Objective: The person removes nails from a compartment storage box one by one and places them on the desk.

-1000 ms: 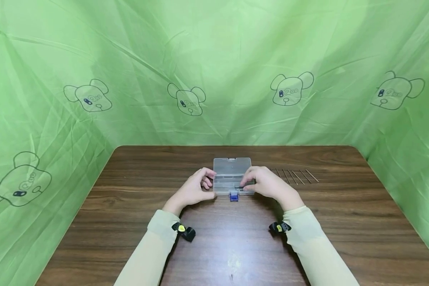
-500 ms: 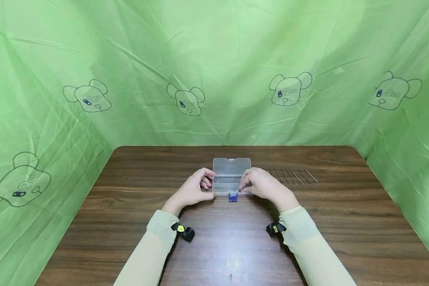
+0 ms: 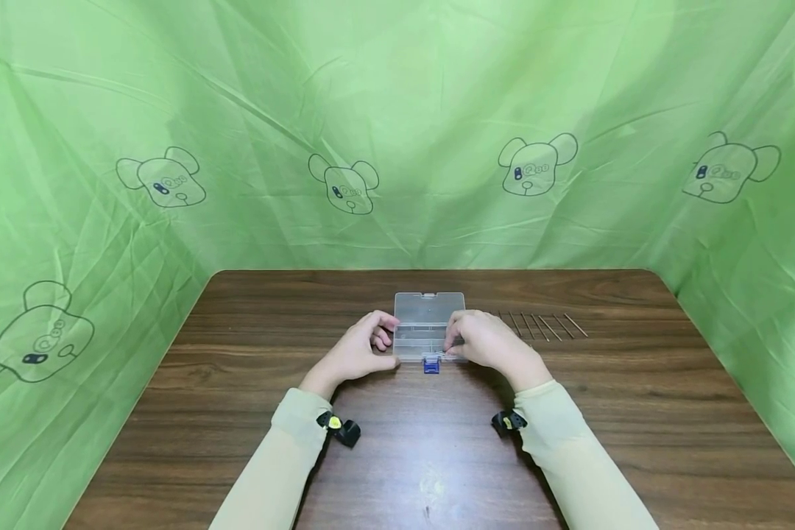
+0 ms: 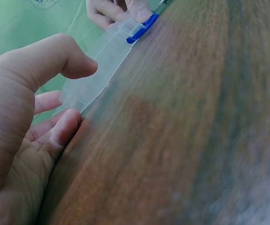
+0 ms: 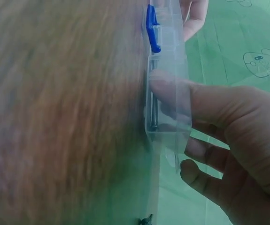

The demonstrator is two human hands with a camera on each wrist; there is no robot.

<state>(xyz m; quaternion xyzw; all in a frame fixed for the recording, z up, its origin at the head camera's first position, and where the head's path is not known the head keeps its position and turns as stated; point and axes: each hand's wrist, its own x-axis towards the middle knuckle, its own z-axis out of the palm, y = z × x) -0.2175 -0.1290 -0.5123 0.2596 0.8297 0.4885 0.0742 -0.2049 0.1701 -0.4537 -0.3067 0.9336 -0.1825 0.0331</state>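
A clear plastic compartment box (image 3: 407,344) stands on the table with its lid (image 3: 429,305) raised at the back and a blue latch (image 3: 431,365) hanging at the front. My left hand (image 3: 358,346) holds the box's left end, thumb at the front corner and fingers at the side. Inside the front right compartment are the thumb and a fingertip of my right hand (image 3: 493,340). The right wrist view has thin metal rods (image 5: 154,112) lying along that compartment's front wall, right at the thumb. Whether the fingertips pinch a rod I cannot tell.
Several thin, nail-like metal rods (image 3: 548,327) lie slanted in a row on the brown wooden table (image 3: 238,427), right of the box and partly behind the right hand. Green cloth (image 3: 430,228) with bear-face drawings encloses the back and sides.
My right hand has moved slightly left and its fingertips have come lower into the front right compartment. A dark rod seen by them earlier is now mostly hidden. The left hand stays put.
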